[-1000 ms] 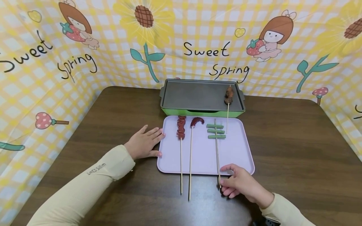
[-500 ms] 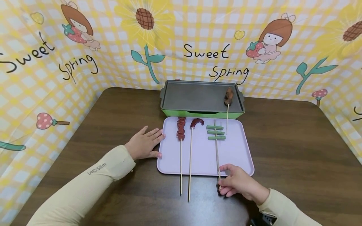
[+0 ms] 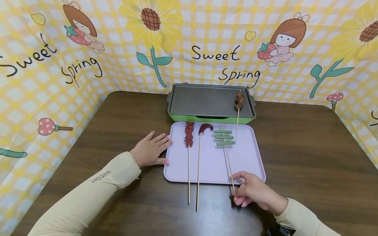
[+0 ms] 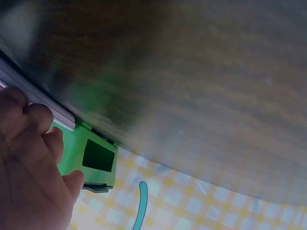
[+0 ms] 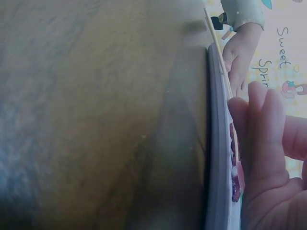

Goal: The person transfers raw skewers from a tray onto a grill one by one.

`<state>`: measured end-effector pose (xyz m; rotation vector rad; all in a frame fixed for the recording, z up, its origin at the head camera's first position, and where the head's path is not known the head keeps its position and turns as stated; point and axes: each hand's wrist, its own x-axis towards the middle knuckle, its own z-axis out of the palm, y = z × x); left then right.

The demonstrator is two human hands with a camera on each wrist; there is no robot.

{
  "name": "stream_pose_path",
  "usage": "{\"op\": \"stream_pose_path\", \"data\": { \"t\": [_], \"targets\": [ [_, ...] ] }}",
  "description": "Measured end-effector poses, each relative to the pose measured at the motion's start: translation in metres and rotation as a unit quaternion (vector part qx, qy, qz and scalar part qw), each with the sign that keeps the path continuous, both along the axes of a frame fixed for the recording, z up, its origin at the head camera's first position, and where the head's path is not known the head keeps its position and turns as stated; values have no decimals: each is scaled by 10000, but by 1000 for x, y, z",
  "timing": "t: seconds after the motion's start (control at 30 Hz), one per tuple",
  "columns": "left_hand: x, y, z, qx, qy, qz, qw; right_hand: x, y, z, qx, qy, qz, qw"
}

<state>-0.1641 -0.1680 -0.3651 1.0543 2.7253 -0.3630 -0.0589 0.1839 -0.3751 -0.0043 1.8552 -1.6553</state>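
Observation:
My right hand (image 3: 255, 191) pinches the lower end of a bamboo skewer threaded with green bean pieces (image 3: 224, 138). Shadows under the beans show the skewer raised a little off the lilac tray (image 3: 212, 164). In the right wrist view the curled fingers of the right hand (image 5: 268, 139) hide most of that skewer. At the tray's left edge my left hand (image 3: 150, 149) rests with fingers spread, their tips on the rim. Left of the beans lie a red meat skewer (image 3: 189, 134) and a skewer with a curled dark-red piece (image 3: 205, 127), sticks overhanging the front rim.
Behind the tray stands a green tabletop grill with a dark plate (image 3: 200, 100). A browned meat skewer (image 3: 239, 101) lies at the plate's right end, its stick reaching out over the tray. Patterned cloth (image 3: 206, 32) closes off the back of the brown table (image 3: 301, 147).
My right hand has taken the bean skewer's stick between thumb and fingers and lifted it slightly; its lower end has shifted right and the beans a little left. The left hand has stayed put.

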Motion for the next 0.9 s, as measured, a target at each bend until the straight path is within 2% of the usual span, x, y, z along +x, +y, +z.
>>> {"op": "stream_pose_path", "data": {
  "t": [0.3, 0.53, 0.9],
  "targets": [
    [0, 1, 1, -8, -17, 3, 10000, 1, 1, 6, -47, 54, 136, 9999],
    [0, 1, 2, -9, -88, 27, 10000, 3, 1, 12, 112, 278, 163, 9994],
    [-1, 0, 1, 31, -65, -3, 10000, -3, 3, 19, 347, 567, 139, 9977]
  ]
}}
